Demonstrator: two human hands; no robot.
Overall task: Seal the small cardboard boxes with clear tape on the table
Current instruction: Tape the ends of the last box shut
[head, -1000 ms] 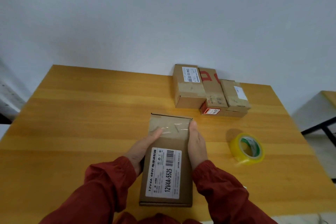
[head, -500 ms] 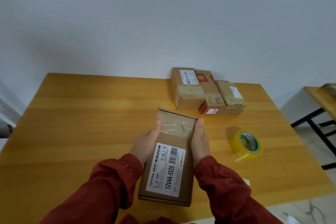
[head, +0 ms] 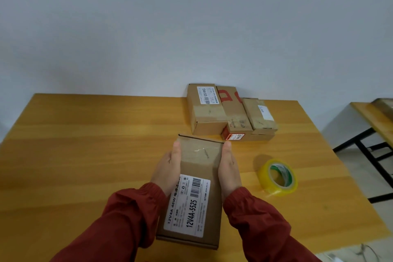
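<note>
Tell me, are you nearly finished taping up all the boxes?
Partly. The labelled box already has clear tape across its far end; the left hand and right hand hold its sides. The tape roll lies on the table. Three boxes wait by the wall; their seals are unclear.

The left hand [head: 168, 170] and right hand [head: 229, 169] have slid forward along the box [head: 198, 166], now carried nearer the stacked boxes [head: 209, 112].

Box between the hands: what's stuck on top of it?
A white barcode label and clear tape near its far end. The box is closed, so its inside is hidden.
</note>
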